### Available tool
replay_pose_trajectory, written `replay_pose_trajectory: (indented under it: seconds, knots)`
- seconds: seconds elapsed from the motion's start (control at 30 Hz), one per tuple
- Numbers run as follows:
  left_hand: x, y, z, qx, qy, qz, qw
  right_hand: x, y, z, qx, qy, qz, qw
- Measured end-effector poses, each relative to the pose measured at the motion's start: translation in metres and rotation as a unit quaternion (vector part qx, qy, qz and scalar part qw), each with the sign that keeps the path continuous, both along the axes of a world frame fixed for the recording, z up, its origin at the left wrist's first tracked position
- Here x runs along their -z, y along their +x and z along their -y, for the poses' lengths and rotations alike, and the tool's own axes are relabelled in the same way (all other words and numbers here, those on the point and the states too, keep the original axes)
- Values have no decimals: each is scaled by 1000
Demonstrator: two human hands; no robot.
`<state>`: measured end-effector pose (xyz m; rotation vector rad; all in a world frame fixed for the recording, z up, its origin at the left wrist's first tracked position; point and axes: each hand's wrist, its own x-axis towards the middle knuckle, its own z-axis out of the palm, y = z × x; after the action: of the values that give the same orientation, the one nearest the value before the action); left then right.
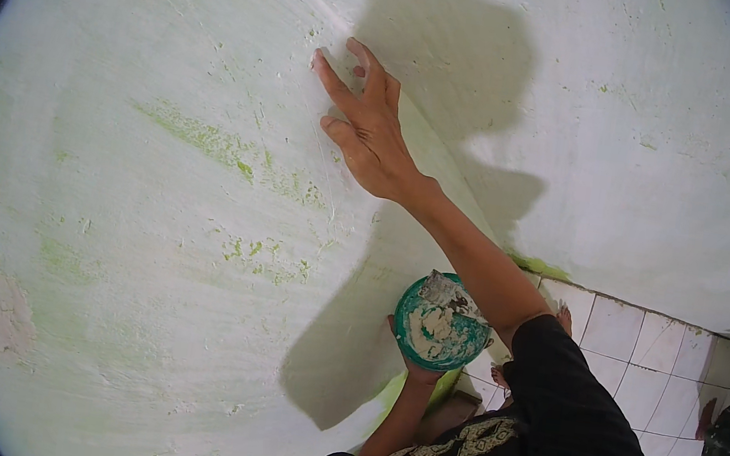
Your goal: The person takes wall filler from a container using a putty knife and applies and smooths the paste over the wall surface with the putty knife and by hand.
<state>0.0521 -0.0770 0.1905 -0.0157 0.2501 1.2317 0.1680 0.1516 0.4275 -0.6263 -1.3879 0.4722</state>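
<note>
My right hand (370,132) reaches up to the pale green and white wall (108,222), fingers spread. Its index fingertip, whitish at the end, is at the wall surface beside the inner corner, and I see no tool in that hand. Lower down, my left hand (422,372) supports a teal bowl (403,336) from beneath, its fingers curled round the side. Lumpy off-white paste (435,325) lies in the bowl. A paste-smeared flat blade (447,292), like a putty knife, rests at the bowl's far rim; my right forearm passes close by it.
A second wall (649,173) meets the first at the corner, with bright green paint (539,268) at its foot. A rough whitish patch (1,314) marks the wall at left. White floor tiles (638,393) spread at right, near a dark rounded shape (729,442) I cannot make out.
</note>
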Motion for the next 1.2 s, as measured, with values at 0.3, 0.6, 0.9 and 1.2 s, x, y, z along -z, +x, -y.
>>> replay_pose_trajectory:
  seconds: [0.3,0.6,0.9,1.2]
  knots:
    - [1,1,1,4,-8,17,1000,2,2,-4,88,43,29,995]
    - [-3,9,-3,-2,19,24,1000,0,10,-1,130,63,63,987]
    - [-4,8,-6,2,19,-47,999,12,29,12,121,67,119,983]
    - [-5,6,-1,-3,22,-19,1000,-7,27,-4,132,67,66,987]
